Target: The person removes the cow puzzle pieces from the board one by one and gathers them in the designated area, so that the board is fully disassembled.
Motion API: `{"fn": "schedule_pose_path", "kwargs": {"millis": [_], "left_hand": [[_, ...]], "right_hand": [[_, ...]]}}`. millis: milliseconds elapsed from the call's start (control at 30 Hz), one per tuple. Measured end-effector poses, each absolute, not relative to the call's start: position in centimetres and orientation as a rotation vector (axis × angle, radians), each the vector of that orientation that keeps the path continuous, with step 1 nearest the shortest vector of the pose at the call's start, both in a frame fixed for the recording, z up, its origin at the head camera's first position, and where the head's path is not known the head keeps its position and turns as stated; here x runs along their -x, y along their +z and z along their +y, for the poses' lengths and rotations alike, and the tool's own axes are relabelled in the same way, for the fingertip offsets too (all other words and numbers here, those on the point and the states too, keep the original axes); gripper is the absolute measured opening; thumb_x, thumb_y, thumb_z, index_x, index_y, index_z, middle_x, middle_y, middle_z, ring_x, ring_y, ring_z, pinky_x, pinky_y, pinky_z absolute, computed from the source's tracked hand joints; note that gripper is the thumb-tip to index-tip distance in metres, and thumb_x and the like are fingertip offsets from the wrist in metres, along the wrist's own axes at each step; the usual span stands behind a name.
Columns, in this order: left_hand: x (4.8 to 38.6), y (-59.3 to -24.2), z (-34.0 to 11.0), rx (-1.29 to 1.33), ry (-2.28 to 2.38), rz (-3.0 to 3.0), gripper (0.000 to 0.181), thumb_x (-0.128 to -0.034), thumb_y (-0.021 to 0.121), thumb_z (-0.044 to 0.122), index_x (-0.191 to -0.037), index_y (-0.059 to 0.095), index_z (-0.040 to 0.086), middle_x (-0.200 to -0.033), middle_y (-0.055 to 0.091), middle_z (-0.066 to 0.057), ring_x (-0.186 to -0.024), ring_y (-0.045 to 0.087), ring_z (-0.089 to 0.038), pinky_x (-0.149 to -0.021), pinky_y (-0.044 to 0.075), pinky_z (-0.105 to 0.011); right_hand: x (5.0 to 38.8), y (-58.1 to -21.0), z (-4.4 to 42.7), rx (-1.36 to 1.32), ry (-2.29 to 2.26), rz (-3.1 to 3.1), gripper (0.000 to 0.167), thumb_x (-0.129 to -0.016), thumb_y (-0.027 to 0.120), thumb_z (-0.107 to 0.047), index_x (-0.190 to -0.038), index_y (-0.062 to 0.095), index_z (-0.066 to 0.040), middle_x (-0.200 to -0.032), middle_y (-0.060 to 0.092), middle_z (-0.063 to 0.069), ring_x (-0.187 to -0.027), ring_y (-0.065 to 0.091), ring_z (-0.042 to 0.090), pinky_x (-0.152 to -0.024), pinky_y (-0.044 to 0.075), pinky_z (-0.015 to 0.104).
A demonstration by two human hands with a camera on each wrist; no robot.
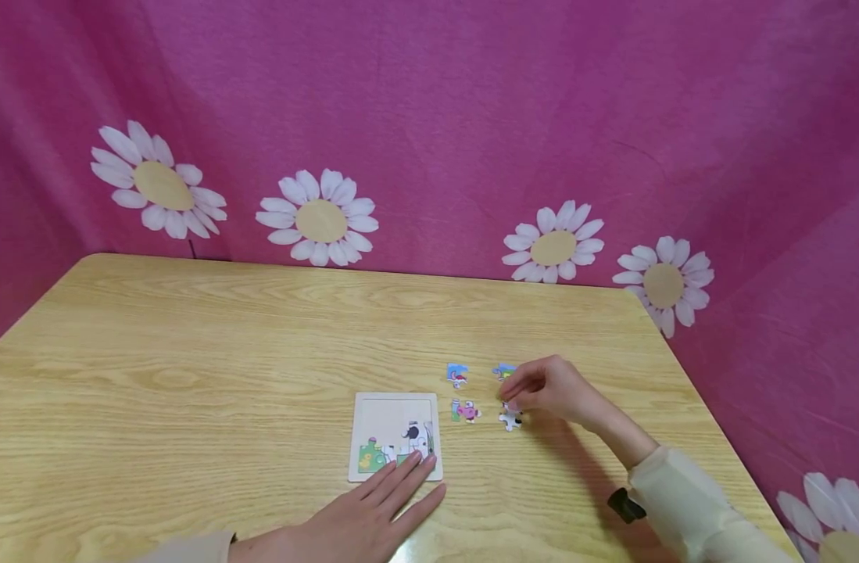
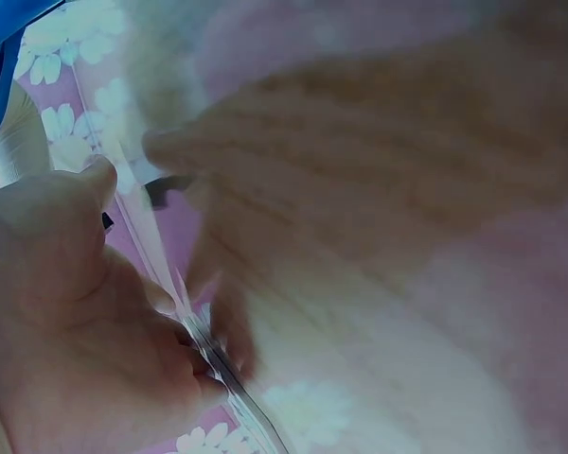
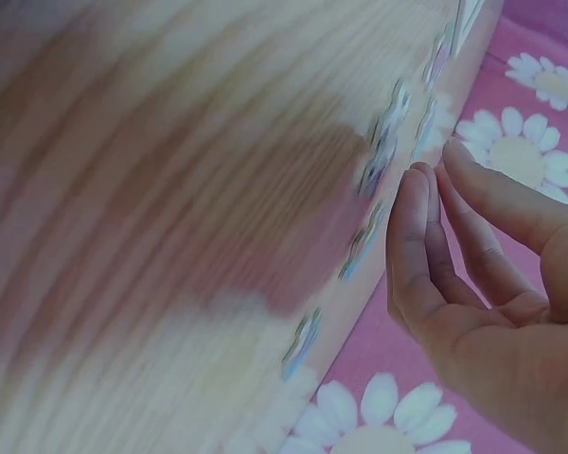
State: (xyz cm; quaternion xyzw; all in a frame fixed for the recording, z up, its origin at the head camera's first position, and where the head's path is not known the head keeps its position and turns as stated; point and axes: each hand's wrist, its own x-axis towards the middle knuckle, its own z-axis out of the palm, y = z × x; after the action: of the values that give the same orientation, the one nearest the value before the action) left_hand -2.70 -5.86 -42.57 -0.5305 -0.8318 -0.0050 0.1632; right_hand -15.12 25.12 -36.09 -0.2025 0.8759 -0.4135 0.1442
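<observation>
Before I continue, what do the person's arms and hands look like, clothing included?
The left hand and right hand are ungloved. A cream fabric sleeve is worn on the right, a pale beige sleeve on the left. A small black object, too unclear to identify, shows beside the cream one.

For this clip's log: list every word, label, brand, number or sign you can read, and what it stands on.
None: no text can be read in any view.
Loose puzzle pieces: pictures; any lettering is too small to read.
Puzzle tray: no lettering on its visible part; the left hand covers some.
Pink backdrop: white daisies, no lettering seen.
</observation>
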Motion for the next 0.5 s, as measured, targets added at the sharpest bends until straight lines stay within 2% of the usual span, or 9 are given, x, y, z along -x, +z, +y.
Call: {"fn": "schedule_pose_path", "kwargs": {"millis": [133,233,333,500], "left_hand": [[2.4,-42.8,-6.3,1.501,-0.03,-2.356,0.081,-0.098,0.033,0.064,-0.149,0.035,0.001,-0.152,0.032,-0.026,-0.139,0.037,-0.035,-0.11,0.029,-0.037],[2.2,-42.9,-6.6,1.503,-0.064,-2.36,0.08,-0.0993,0.03,0.063,-0.15,0.034,0.001,-0.153,0.03,-0.026,-0.139,0.036,-0.036,-0.116,0.012,-0.034],[2.0,-43.0,-6.8,1.507,-0.1,-2.37,0.079,-0.0996,0.03,0.062,-0.15,0.034,0.001,-0.153,0.029,-0.026,-0.14,0.034,-0.036,-0.117,-0.003,-0.032],[1.9,-43.1,-6.9,1.497,-0.1,-2.364,0.08,-0.0989,0.033,0.063,-0.15,0.034,0.001,-0.153,0.03,-0.026,-0.139,0.035,-0.036,-0.117,-0.005,-0.032]], "right_hand": [[14.8,-36.2,23.7,0.582,-1.217,2.48,0.012,-0.082,0.074,0.005,-0.094,0.073,0.007,-0.09,0.073,0.015,-0.078,0.069,0.021,-0.066,0.055,0.025],[14.7,-36.2,22.6,0.592,-1.218,2.459,0.012,-0.084,0.074,0.003,-0.095,0.073,0.005,-0.091,0.073,0.014,-0.078,0.069,0.02,-0.066,0.055,0.026],[14.6,-36.3,21.4,0.618,-1.22,2.437,0.012,-0.085,0.073,0.003,-0.096,0.074,0.004,-0.092,0.073,0.013,-0.079,0.069,0.02,-0.066,0.055,0.027],[14.6,-36.4,19.3,0.665,-1.246,2.38,0.011,-0.084,0.073,0.003,-0.095,0.073,0.005,-0.091,0.073,0.013,-0.079,0.07,0.018,-0.064,0.054,0.026]]}}
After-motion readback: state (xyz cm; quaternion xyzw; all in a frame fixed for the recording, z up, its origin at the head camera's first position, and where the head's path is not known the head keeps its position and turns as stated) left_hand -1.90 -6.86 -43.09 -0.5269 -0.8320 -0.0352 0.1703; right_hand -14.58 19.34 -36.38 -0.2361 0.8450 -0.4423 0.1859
